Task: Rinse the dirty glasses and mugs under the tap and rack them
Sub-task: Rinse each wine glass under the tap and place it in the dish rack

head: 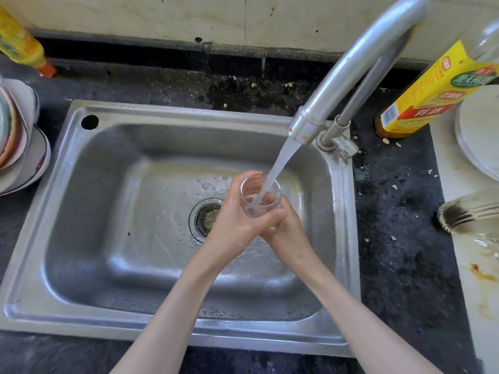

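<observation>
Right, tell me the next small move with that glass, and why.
Probably tip the glass to pour the water out over the sink. Both hands, left hand and right hand, hold it upright under the tap, and the stream is running straight into it.

A home kitchen, well used. A stainless steel sink (pixel 108 238) fills the middle of the frame, set into a dark speckled counter (pixel 399 252) strewn with crumbs, its curved tap (pixel 351 66) running. Stacked plates and bowls (pixel 19 147) sit at the left edge, a yellow-labelled bottle (pixel 421 101) at upper right (probably a cooking condiment), and stained pale tiles (pixel 135 14) along the top.
</observation>
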Motion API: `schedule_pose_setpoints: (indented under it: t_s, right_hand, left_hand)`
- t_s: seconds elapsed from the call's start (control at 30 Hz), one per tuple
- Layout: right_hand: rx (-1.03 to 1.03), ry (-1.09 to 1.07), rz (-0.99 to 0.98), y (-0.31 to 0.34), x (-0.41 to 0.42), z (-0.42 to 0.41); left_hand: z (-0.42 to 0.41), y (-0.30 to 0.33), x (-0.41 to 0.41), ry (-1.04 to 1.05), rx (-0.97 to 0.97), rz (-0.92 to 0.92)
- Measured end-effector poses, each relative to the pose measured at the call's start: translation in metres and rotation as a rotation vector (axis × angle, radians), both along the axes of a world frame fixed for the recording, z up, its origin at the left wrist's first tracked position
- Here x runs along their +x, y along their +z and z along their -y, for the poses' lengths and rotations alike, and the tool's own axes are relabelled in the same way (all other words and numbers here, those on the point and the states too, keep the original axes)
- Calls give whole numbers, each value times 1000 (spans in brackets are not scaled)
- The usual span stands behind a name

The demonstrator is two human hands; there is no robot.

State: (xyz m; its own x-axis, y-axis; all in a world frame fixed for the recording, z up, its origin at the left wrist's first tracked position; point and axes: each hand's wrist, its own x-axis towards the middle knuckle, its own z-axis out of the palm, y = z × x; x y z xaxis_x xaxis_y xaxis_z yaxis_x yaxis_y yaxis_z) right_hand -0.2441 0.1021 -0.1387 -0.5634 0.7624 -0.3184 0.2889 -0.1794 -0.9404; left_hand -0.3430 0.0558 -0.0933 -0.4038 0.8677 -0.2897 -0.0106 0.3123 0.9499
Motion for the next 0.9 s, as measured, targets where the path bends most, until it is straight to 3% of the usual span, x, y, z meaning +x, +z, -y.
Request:
schedule_pose_setpoints:
  t_s: [0.3, 0.57, 0.9]
  right_hand:
    - [106, 57, -4, 12, 10, -2]
    - [-156, 147, -120, 21, 16, -11]
    - [-192, 144, -81, 23, 29, -18]
  left_hand:
    - [11, -2, -7, -108, 17, -286]
    - [13, 3, -14, -134, -24, -190]
    - [14, -3, -8, 5, -52, -76]
